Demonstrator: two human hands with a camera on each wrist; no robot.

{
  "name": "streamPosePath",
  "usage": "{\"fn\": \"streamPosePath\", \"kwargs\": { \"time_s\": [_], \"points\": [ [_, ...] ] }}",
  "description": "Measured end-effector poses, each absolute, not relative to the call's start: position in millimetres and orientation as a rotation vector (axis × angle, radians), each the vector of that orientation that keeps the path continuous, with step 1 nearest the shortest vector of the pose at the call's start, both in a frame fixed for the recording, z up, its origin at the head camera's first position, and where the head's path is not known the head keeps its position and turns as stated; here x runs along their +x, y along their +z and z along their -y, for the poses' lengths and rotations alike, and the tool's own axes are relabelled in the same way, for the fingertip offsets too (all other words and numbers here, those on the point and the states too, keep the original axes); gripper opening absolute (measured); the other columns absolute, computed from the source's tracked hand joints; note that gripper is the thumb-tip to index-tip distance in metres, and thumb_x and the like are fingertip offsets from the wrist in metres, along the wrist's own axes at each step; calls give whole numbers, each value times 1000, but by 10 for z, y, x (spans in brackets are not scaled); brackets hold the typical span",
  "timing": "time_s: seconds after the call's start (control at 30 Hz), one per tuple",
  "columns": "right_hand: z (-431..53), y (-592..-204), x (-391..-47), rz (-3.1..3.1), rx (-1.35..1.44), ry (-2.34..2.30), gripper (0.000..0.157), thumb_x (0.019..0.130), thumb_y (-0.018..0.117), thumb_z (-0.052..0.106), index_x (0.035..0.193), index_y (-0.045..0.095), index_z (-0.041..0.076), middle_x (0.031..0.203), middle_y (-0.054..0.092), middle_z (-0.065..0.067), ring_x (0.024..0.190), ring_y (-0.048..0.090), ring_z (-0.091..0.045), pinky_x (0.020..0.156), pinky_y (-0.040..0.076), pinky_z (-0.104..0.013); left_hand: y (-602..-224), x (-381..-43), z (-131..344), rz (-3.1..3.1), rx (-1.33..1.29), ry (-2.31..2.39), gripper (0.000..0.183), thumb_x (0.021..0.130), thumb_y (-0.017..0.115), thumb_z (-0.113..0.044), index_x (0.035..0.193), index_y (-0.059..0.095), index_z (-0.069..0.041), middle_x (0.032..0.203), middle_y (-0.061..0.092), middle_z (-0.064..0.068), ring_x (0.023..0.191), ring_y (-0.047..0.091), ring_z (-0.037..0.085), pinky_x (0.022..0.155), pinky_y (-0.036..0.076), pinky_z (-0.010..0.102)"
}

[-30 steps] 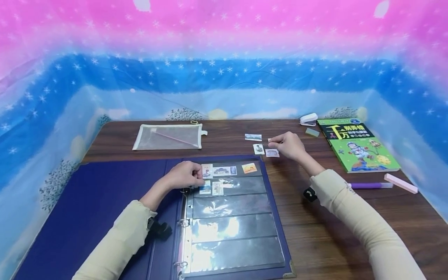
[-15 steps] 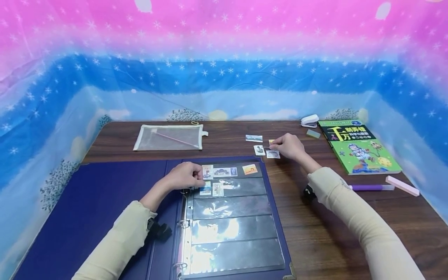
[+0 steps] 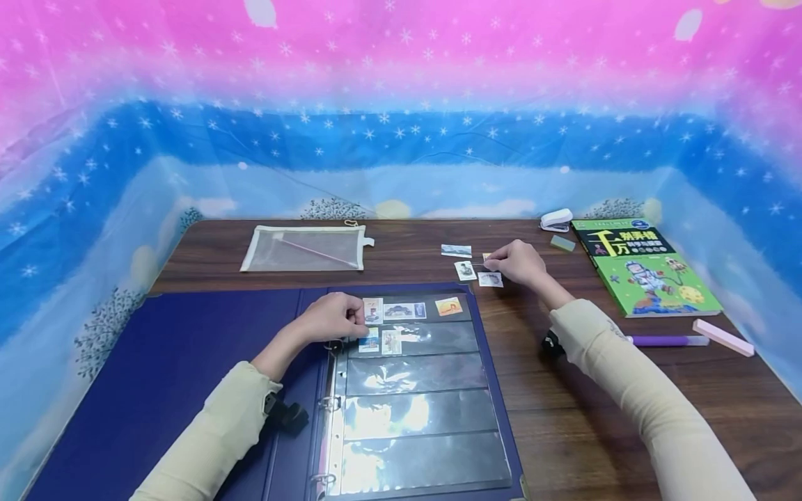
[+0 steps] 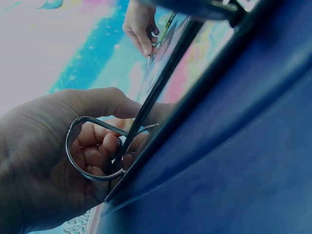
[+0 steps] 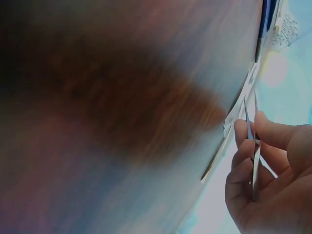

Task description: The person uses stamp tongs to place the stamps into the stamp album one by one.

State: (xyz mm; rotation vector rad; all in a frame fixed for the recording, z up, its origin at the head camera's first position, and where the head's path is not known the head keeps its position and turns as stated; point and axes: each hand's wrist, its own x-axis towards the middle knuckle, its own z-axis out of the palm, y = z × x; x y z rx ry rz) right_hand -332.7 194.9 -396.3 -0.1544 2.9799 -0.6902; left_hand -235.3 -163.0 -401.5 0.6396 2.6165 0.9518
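Beyond album edge (image 3: pixel 505 431), right hand (image 3: pixel 517 262) gripping parted tweezers (image 5: pixel 256 170)

Head view: high over the near side of the album (image 3: pixel 194 362), facing forward-down, wide. Left wrist: close at the album's ring (image 4: pixel 67 144), tilted, shares right hand (image 4: pixel 140 27) with head. Right wrist: low, right of album, tilted, close on tweezers (image 5: pixel 255 178).
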Motion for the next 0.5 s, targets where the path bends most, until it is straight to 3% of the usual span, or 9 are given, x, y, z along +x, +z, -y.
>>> {"fn": "streamPosePath", "kwargs": {
  "time_s": [0.13,0.37,0.5],
  "points": [
    [-1905,-3970,-3351,-2978,-164,-671,27,89,60,30,106,72,11,102,72,-12,59,49,-15,57,35,-27,-4028,-2354,1637,-2619,642,950,13,76,68,-19,69,59,-14,56,45,-8,51,38,9,61,37,24],
    [-1864,-3941,-3343,-3035,-127,-662,25,90,59,28,104,72,12,101,72,-11,78,64,-22,57,38,-26,-4023,-2351,1631,-2614,642,955,12,77,67,-19,69,59,-14,56,46,-7,51,38,9,61,37,24],
    [-1801,-3852,-3280,-3055,-102,-762,25,90,59,29,103,73,12,99,72,-11,65,57,-18,53,33,-26,-4006,-2349,1652,-2623,634,936,11,76,67,-18,69,59,-14,56,46,-7,51,39,9,61,37,24]
  ]
}}
